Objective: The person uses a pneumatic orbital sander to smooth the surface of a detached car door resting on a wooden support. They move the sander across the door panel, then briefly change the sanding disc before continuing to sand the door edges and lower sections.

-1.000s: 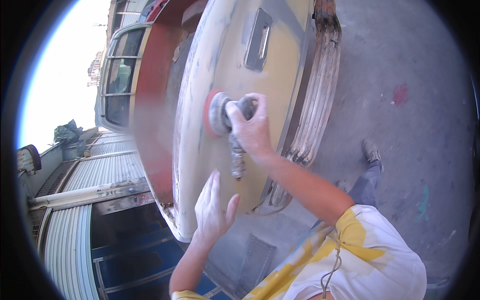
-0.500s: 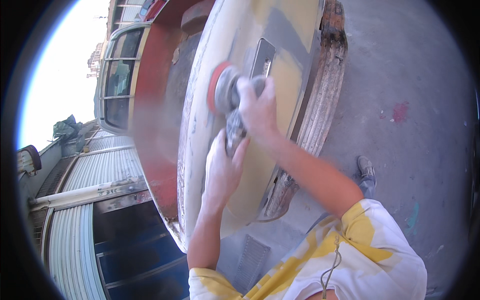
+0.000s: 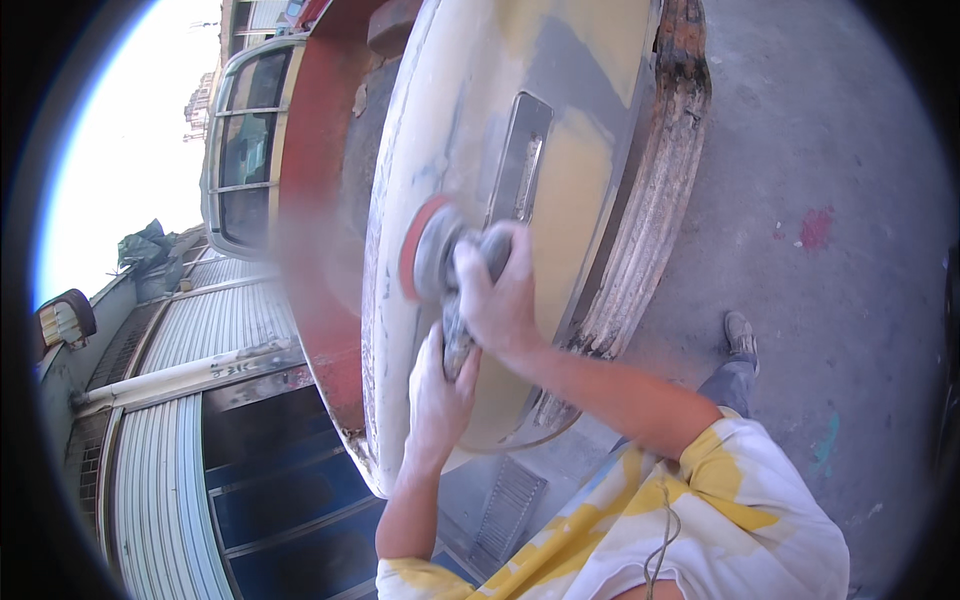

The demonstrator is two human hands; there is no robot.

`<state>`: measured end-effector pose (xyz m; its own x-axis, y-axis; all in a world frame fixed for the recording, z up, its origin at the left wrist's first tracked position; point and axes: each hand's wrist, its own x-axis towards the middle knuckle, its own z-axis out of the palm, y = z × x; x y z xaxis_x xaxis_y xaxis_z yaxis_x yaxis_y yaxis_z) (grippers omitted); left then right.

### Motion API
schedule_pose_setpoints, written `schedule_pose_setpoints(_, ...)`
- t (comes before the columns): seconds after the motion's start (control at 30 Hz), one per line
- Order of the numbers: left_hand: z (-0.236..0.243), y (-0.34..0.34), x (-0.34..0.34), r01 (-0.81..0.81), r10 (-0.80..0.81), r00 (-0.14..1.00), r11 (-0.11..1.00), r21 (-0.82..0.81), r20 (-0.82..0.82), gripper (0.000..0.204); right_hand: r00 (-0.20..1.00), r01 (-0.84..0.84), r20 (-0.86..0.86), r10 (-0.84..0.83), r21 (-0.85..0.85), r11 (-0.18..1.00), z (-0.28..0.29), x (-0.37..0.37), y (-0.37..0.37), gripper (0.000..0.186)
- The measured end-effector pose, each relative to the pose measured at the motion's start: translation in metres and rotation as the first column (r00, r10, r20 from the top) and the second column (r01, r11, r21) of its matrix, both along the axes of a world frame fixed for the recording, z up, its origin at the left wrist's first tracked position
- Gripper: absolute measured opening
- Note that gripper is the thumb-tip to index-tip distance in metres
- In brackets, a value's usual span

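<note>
Right grip (image 3: pixel 498 295) and left grip (image 3: pixel 440 395) clamp the sander (image 3: pixel 436 258) near the pale panel edge (image 3: pixel 382 330), with floor (image 3: pixel 800 310) beyond the bumper (image 3: pixel 655 220).

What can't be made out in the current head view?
All head view:
Sander: pad face hidden, turned toward the pale panel.
Handle: tail end covered by left grip.
Right grip: palm hidden behind the hand's back.
Bumper: far end cut off by top edge.
</note>
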<state>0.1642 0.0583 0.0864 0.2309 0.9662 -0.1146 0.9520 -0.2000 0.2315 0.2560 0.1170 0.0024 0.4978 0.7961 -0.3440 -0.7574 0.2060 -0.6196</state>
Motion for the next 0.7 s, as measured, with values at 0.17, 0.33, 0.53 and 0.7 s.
schedule_pose_setpoints(0.17,-0.009,0.020,0.004,-0.035,0.037,0.998,0.999,-0.033,0.055,0.056,0.982,0.122,0.147,-0.121,0.001,0.992,-0.005,0.005,0.010,0.035)
schedule_pose_setpoints(0.33,-0.019,0.041,0.017,0.016,-0.009,0.996,0.997,-0.073,0.093,0.046,0.956,0.201,0.204,-0.210,0.064,0.978,-0.011,0.044,0.039,0.037)
schedule_pose_setpoints(0.53,-0.016,-0.013,-0.015,-0.179,0.182,0.982,0.981,-0.073,0.045,0.056,0.955,0.055,0.292,-0.056,0.012,0.998,0.000,-0.012,-0.015,0.040)
schedule_pose_setpoints(0.7,-0.036,0.049,0.030,0.000,-0.002,0.982,1.000,0.009,0.190,0.052,0.948,0.154,0.277,-0.156,0.030,0.988,-0.013,0.046,0.042,0.040)
